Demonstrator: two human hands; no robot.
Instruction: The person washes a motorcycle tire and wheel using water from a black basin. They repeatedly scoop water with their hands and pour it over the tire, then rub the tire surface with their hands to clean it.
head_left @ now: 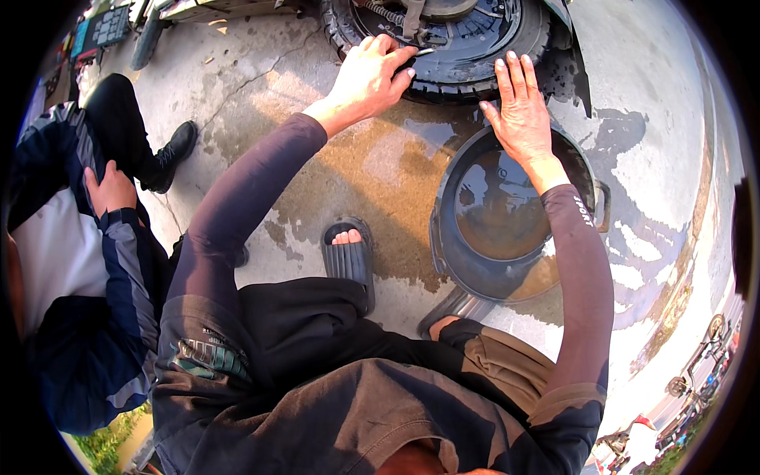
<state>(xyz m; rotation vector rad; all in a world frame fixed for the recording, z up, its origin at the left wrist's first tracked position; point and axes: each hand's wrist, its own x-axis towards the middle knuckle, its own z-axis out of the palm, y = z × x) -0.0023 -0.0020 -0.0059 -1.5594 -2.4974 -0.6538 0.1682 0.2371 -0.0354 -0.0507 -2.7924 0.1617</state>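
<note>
At the top is a wheel with a black tyre (pixel 455 89), wet and shiny around its rim. My left hand (pixel 368 83) is at the tyre's near left side, fingers bent, thumb and index finger apart. By the index fingertip is a short pale piece (pixel 426 51), too small to name; I cannot tell whether the finger touches it. My right hand (pixel 522 119) reaches over a black tub (pixel 446 186), its fingers stretched out together and the thumb apart. Its fingertips are at the tyre's near right side. Murky water (pixel 503 210) lies in the tub.
A seated person (pixel 119 261) in a dark jacket is on the left, one shoe (pixel 170 154) toward the middle. Wet concrete (pixel 396 182) lies under my sandal (pixel 348 257). A dark flap (pixel 571 55) hangs right of the wheel. Parked vehicles (pixel 697 372) are at the far right.
</note>
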